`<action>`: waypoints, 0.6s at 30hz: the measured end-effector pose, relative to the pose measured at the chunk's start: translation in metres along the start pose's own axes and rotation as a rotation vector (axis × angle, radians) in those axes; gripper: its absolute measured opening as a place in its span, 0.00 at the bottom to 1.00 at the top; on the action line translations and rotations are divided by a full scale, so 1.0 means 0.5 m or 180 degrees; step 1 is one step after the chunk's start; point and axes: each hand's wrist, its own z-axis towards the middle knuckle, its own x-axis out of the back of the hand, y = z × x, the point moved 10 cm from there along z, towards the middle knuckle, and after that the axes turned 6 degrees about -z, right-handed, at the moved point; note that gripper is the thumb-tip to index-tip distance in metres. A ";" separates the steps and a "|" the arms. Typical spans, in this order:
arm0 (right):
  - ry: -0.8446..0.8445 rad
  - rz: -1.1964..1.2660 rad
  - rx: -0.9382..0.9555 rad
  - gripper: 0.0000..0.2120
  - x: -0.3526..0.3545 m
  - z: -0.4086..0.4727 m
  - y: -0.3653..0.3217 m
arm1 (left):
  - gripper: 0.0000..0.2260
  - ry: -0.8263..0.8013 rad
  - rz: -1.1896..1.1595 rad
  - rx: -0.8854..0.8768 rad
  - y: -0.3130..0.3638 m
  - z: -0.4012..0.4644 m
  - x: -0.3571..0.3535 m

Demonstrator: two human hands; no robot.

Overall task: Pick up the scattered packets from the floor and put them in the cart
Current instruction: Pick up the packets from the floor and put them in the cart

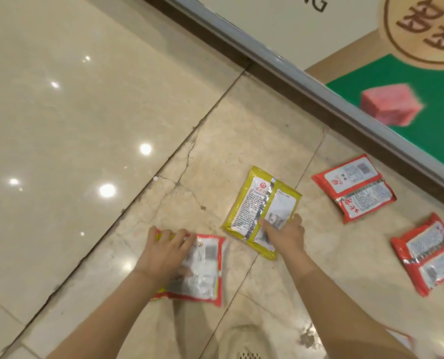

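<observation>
A red packet [200,268] is clasped by the left hand [161,252] at lower centre. The yellow packet [261,208] is pinched by the right hand [285,234], ready for lifting together.

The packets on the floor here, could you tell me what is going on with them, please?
A person is gathering packets off a tiled floor. The left hand holds a red-edged packet, with a bit of yellow showing beneath it. The right hand has a grip on the near end of a yellow packet lying on the tiles. Two more red packets lie untouched to the right, near the base of a display. No cart is in view.
</observation>
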 end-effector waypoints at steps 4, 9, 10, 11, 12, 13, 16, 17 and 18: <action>0.0093 0.0342 -0.0512 0.45 -0.002 0.006 0.002 | 0.42 -0.0136 -0.0860 0.1198 -0.050 -0.003 0.009; -0.0130 0.1260 -0.0773 0.37 -0.037 0.013 0.015 | 0.33 -0.0501 -0.2297 0.1798 -0.067 -0.005 -0.047; -0.0200 0.1440 -0.0765 0.32 -0.044 0.014 0.015 | 0.31 -0.0548 -0.2466 0.1814 -0.068 -0.003 -0.052; -0.0291 0.1607 -0.0761 0.27 -0.051 0.012 0.013 | 0.29 -0.0596 -0.2597 0.1820 -0.069 -0.002 -0.057; -0.0379 0.1736 -0.0748 0.23 -0.055 0.007 0.010 | 0.28 -0.0631 -0.2695 0.1817 -0.069 -0.002 -0.064; -0.0472 0.1808 -0.0704 0.20 -0.056 0.001 0.005 | 0.27 -0.0652 -0.2786 0.1818 -0.069 -0.003 -0.068; -0.0624 0.2008 -0.0371 0.14 -0.049 -0.009 -0.020 | 0.25 -0.0621 -0.3271 0.1897 -0.070 -0.008 -0.074; -0.0617 0.2037 -0.0257 0.14 -0.041 -0.013 -0.027 | 0.23 -0.0549 -0.3463 0.1947 -0.072 -0.011 -0.071; -0.0554 0.2026 -0.0159 0.15 -0.030 -0.019 -0.033 | 0.22 -0.0452 -0.3670 0.1990 -0.074 -0.015 -0.065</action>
